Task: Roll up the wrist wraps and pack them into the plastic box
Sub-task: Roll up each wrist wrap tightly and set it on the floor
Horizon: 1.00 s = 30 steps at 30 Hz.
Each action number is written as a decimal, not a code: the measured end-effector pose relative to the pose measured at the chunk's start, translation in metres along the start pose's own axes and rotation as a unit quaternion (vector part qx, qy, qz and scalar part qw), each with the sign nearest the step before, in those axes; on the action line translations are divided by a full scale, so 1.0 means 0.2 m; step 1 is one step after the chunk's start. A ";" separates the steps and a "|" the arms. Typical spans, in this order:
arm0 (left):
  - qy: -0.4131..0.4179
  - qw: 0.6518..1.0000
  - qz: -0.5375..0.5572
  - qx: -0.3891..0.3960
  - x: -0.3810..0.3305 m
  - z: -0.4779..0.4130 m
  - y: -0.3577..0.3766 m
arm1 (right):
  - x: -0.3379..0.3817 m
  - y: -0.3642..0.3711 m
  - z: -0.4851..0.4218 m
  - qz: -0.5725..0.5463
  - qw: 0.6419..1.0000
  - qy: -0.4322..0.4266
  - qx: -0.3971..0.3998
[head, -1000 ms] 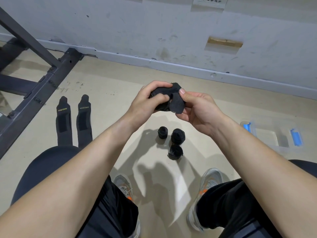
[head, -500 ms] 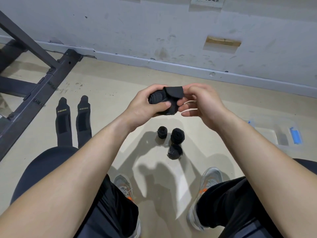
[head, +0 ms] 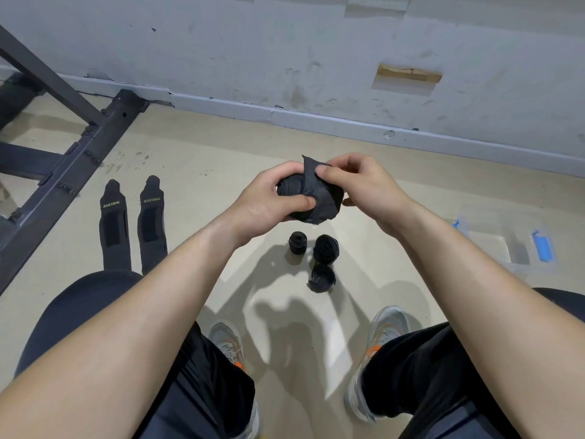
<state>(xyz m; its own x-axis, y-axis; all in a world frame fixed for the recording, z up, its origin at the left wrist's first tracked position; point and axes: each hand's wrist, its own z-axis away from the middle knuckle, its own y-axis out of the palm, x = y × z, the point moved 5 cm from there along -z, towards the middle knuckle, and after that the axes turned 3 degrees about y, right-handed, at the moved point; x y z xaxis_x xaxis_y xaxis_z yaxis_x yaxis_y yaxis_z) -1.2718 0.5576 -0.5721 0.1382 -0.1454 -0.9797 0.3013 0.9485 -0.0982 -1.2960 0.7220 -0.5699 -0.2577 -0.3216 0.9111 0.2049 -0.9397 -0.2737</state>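
So the right hand [head: 364, 188] has shifted: a second ago it sat beside the wrap [head: 308, 198] with just the thumb pressing the loose end down. Now its fingers come over the wrap's top and pinch that end, which has been pulled around and pokes up above the wrap.

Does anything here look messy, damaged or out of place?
Mainly the wall: a chipped rectangular hole exposes something wood-coloured, and the paint is scuffed. The wrist wrap gripped by the left hand and right hand has a loose end sticking up. Three rolled wraps sit on the floor, outside the plastic box.
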 end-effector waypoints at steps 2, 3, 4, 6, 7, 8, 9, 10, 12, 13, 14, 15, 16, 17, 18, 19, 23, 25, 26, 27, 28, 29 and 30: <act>0.002 1.000 0.005 0.006 -0.01 0.01 0.01 | 0.00 -0.01 0.00 -0.014 1.000 -0.005 0.005; 0.001 1.000 0.007 0.007 -0.01 0.01 0.02 | 0.00 -0.01 -0.01 -0.024 1.000 -0.011 0.008; 0.000 1.000 0.009 0.007 0.00 0.01 0.02 | 0.00 -0.02 -0.01 -0.030 0.999 -0.018 0.011; -0.001 1.000 0.014 0.007 0.00 0.01 0.01 | 0.01 -0.02 0.00 -0.040 0.999 -0.032 0.004; 0.001 1.000 0.013 0.007 0.00 0.01 0.01 | 0.02 -0.02 0.00 -0.044 0.998 -0.039 -0.004; 0.003 1.000 0.009 0.008 -0.01 0.01 0.01 | 0.02 -0.02 0.01 -0.048 0.998 -0.043 -0.011; 0.004 1.000 0.005 0.007 -0.01 0.01 0.01 | 0.02 -0.02 0.01 -0.052 0.998 -0.043 -0.017; 0.005 1.000 0.002 0.005 -0.01 0.01 0.01 | 0.01 -0.02 0.01 -0.056 0.997 -0.040 -0.021; 0.006 1.000 -0.009 -0.002 -0.01 0.01 0.01 | 0.00 -0.01 0.01 -0.069 0.997 -0.027 -0.022; 0.010 1.000 -0.018 -0.005 0.00 0.01 0.00 | -0.01 0.00 0.01 -0.077 0.997 -0.018 -0.020; 0.014 1.000 -0.027 -0.006 0.00 0.01 0.00 | -0.02 0.01 0.01 -0.088 0.996 -0.008 -0.019; 0.019 0.999 -0.035 -0.004 0.00 0.01 0.00 | -0.03 0.02 0.01 -0.102 0.995 0.003 -0.021; 0.024 0.999 -0.041 0.001 0.00 0.01 0.00 | -0.04 0.03 0.00 -0.117 0.993 0.013 -0.027; 0.032 0.998 -0.046 0.010 0.00 0.02 0.02 | -0.05 0.03 0.00 -0.130 0.991 0.022 -0.035; 0.043 0.997 -0.053 0.019 -0.01 0.03 0.03 | -0.06 0.04 0.00 -0.144 0.988 0.029 -0.040; 0.054 0.996 -0.063 0.025 -0.01 0.03 0.05 | -0.06 0.04 -0.01 -0.157 0.986 0.035 -0.039; 0.092 0.992 -0.078 0.027 -0.02 0.04 0.06 | -0.06 0.02 -0.02 -0.219 0.972 0.072 -0.032; 0.095 0.992 -0.078 0.030 -0.02 0.03 0.06 | -0.06 0.01 -0.02 -0.226 0.969 0.093 -0.040; 0.093 0.992 -0.076 0.033 -0.02 0.03 0.06 | -0.07 0.01 -0.02 -0.223 0.968 0.104 -0.044; 0.087 0.993 -0.072 0.032 -0.01 0.03 0.06 | -0.09 0.00 -0.03 -0.215 0.969 0.112 -0.046; 0.082 0.994 -0.064 0.030 -0.01 0.03 0.06 | -0.10 0.00 -0.03 -0.200 0.972 0.115 -0.049; 0.073 0.996 -0.052 0.024 0.00 0.02 0.06 | -0.10 0.00 -0.04 -0.178 0.976 0.107 -0.060; 0.062 0.997 -0.033 0.014 0.00 0.02 0.05 | -0.09 -0.01 -0.04 -0.150 0.982 0.087 -0.076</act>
<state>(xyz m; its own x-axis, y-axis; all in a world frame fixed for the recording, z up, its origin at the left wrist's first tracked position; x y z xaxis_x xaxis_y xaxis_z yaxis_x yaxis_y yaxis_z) -1.2649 0.5665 -0.5728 -0.0005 -0.1688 -0.9857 0.3318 0.9298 -0.1594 -1.2989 0.7295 -0.5888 -0.4450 -0.0310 0.8950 -0.0444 -0.9974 -0.0567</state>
